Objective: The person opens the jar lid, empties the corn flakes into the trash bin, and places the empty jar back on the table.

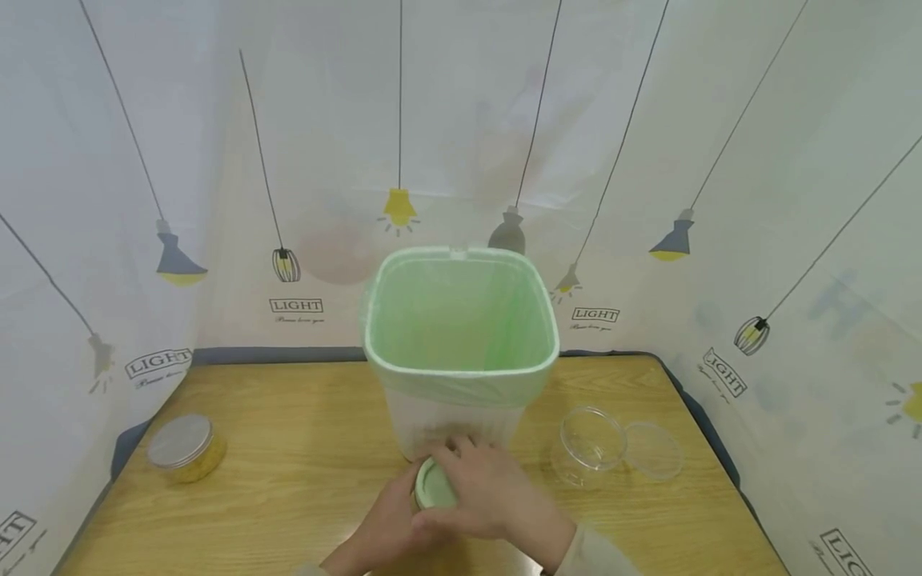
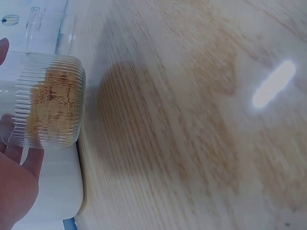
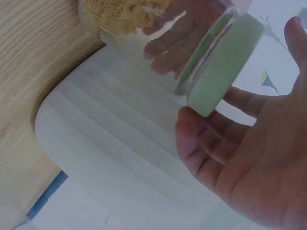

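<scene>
A ribbed clear jar (image 2: 57, 103), partly filled with yellow-brown dry pieces, is held just above the table in front of the bin. My left hand (image 1: 385, 516) grips its side; through the glass, the right wrist view shows several of those fingers. On the jar's mouth sits a pale green lid (image 1: 435, 485). Over it, my right hand (image 1: 490, 492) has its fingers curled at the rim, touching the lid's edge in the right wrist view. Directly behind both hands stands a white bin (image 1: 446, 416) with a pale green liner.
A round tub (image 1: 189, 448) with a silvery lid and yellow contents stands at the left. To the right are a clear round container (image 1: 579, 460) and a clear disc-shaped lid (image 1: 654, 450). Printed cloth (image 1: 461, 120) surrounds the wooden table (image 1: 288, 472) on three sides.
</scene>
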`<state>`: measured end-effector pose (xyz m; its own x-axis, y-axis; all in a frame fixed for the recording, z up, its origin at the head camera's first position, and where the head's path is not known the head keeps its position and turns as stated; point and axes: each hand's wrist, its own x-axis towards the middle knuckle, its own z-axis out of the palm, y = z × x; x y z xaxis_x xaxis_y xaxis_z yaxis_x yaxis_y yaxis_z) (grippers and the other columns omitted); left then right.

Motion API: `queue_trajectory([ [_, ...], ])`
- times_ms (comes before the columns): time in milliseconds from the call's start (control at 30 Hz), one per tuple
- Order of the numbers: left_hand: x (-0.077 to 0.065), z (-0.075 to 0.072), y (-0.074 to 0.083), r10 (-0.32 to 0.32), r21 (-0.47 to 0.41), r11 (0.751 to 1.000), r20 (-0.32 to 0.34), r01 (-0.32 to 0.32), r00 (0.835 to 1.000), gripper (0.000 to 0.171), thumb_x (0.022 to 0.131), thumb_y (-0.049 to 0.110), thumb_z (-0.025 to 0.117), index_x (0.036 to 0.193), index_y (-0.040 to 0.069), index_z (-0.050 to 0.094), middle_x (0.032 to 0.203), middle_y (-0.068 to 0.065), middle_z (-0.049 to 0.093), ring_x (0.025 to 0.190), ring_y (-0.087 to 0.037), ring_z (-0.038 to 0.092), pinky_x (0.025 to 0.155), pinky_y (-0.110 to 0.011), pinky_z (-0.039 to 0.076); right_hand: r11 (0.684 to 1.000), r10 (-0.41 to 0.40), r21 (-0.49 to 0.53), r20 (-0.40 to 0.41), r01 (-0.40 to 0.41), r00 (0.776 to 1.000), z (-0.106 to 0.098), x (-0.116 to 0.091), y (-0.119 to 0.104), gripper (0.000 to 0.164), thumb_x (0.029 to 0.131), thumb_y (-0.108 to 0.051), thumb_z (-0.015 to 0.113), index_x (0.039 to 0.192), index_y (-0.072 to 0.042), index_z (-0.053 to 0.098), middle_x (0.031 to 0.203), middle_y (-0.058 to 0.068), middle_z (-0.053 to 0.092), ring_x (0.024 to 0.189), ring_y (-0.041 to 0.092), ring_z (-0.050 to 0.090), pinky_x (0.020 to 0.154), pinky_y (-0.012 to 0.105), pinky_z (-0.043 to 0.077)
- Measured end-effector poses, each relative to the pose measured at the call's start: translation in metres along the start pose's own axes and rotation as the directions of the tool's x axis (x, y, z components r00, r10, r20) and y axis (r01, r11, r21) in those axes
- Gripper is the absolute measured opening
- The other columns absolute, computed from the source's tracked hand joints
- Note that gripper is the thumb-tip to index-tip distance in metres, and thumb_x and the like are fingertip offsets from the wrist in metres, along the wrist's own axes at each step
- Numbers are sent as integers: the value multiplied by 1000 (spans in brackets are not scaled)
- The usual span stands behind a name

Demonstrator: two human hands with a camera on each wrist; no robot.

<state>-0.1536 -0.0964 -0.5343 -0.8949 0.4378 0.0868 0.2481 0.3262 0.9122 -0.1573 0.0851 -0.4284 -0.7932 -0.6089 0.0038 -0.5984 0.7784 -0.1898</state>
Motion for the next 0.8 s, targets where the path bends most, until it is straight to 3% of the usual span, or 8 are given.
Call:
queue_trajectory([
  [133,0,1,1,-24,-4,1000,-7,24,1000,79,79,41,78,145,25,37,138,3,55,121,-16,57,99,-29,49,997,70,-25,17,-70,997,3,0,-4,90,71,-85,52,137,-25,49,130,5,57,119,26,55,95,47,51],
  [300,0,3,1,-23,-1,1000,-17,23,1000,82,75,42,81,144,24,39,135,5,57,118,-15,59,98,-32,50,994,86,-68,-7,-86,996,4,-2,-5,92,64,-85,60,131,-23,51,117,2,61,105,22,59,80,40,55],
  [400,0,3,1,-33,26,999,-21,33,999,84,74,46,81,143,27,38,135,8,56,119,-13,58,100,-33,49,997,53,-64,-13,-53,999,4,-1,-5,87,66,-76,70,130,-21,52,115,0,63,104,20,61,82,37,55],
  [633,-2,1,0,-20,32,999,18,20,1000,85,76,49,80,145,32,33,136,11,55,118,-11,59,98,-30,50,993,-104,-54,23,105,994,-2,-2,-1,83,70,-49,82,142,-26,48,136,-1,56,121,19,56,98,37,51],
  [733,-2,0,0,-25,22,999,29,24,999,89,74,48,81,146,30,32,137,9,56,118,-12,59,98,-29,49,990,-123,-62,30,125,992,-3,-1,0,91,66,-46,86,145,-29,43,142,1,51,127,22,52,100,40,51],
  [800,-2,0,1,-34,18,999,21,34,999,87,74,47,81,145,29,33,137,8,56,118,-13,59,98,-31,49,991,-118,-59,10,119,993,-3,0,0,90,68,-53,83,145,-28,43,142,2,51,127,23,52,100,41,50],
])
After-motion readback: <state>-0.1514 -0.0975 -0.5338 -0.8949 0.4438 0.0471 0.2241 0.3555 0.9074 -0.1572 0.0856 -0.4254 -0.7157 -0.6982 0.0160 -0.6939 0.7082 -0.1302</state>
